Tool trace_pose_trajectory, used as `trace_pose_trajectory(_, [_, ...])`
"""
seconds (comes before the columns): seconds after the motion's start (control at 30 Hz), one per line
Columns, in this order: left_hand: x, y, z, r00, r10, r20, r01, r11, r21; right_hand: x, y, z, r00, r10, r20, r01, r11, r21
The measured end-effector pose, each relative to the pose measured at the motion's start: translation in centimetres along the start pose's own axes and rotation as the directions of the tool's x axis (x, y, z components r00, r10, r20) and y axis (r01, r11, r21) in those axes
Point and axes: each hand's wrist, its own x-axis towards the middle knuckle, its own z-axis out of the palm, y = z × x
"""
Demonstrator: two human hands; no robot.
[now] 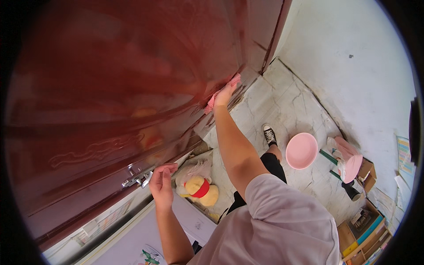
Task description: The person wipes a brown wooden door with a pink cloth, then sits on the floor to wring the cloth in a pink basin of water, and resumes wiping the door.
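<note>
A dark red, glossy door (109, 73) with moulded panels fills the upper left. My right hand (225, 96) presses a crumpled pink cloth (236, 79) against the moulding low on the door, arm stretched out. Beside the silver lever handle (139, 180), my left hand (162, 185) is raised with its fingers half bent. No object shows in that hand; whether its fingertips touch the door cannot be made out.
A pink basin (301, 150) sits on the marble-patterned floor (281, 102) near my shoe (270, 135). A yellow plush toy (200, 191) lies below the door. At right are a pink bag-lined bin (349, 159), a cardboard box (367, 175) and a wooden shelf (347, 233). A pale lilac cabinet (132, 232) stands lower left.
</note>
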Motion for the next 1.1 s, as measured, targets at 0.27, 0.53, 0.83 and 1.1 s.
trace_pose_trajectory(0.27, [-2.2, 0.6, -0.4, 0.996, 0.0, -0.089, -0.007, 0.997, -0.071, -8.3, -9.8, 5.5, 0.978, 0.207, 0.004, -0.206, 0.974, 0.096])
trace_pose_trajectory(0.53, [-0.4, 8.7, -0.1, 0.943, 0.261, -0.205, -0.27, 0.963, -0.018, -15.1, -27.0, 19.6, 0.369, -0.808, 0.459, 0.922, 0.382, -0.068])
trace_pose_trajectory(0.83, [4.3, 20.6, 1.6, 0.093, 0.954, -0.285, -0.317, 0.299, 0.9, -23.0, -40.9, 30.0, -0.524, -0.731, 0.437, 0.849, -0.406, 0.339])
trace_pose_trajectory(1.1, [11.0, 22.0, -0.1, 0.043, 0.977, -0.207, -0.084, 0.21, 0.974, -21.7, -40.8, 26.4, -0.739, -0.409, 0.534, 0.666, -0.562, 0.491])
